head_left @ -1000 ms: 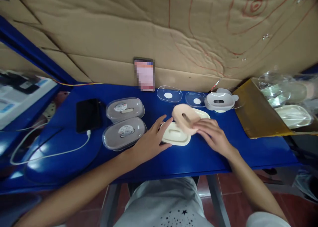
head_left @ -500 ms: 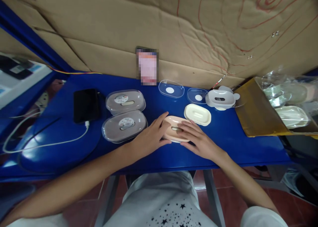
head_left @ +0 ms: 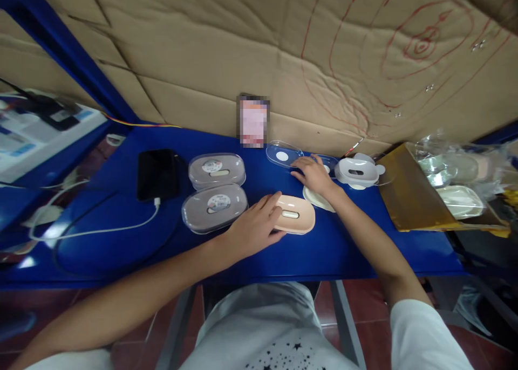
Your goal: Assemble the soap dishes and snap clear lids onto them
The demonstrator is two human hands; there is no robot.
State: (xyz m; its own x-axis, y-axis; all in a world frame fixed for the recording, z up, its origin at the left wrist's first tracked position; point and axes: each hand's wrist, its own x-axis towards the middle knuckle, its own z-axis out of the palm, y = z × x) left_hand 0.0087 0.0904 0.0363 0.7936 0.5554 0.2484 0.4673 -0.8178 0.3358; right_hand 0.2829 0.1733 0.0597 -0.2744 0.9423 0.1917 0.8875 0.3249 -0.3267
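A peach oval soap dish (head_left: 298, 211) with a slot in its middle sits in front of me. My left hand (head_left: 259, 221) grips its left end, fingers over the top and thumb at the near side. My right hand (head_left: 315, 175) is stretched out past it, fingers apart, with fingertips at the near right edge of a clear plastic lid (head_left: 277, 154) bearing a white round sticker. A second clear lid (head_left: 332, 162) lies partly hidden behind that hand. Under the right wrist a cream oval tray (head_left: 313, 197) is partly covered.
Two lidded grey soap dishes (head_left: 216, 170) with labels stand at left, near a black device (head_left: 157, 175) on a white cable. A grey piece (head_left: 352, 170) with a slot lies right, before an open carton (head_left: 388, 192) of wrapped dishes. A phone (head_left: 253, 122) leans on the cardboard wall.
My right hand has left the peach dish and moved forward to the clear lids. My left hand stays on the dish. The camera view has shifted slightly.
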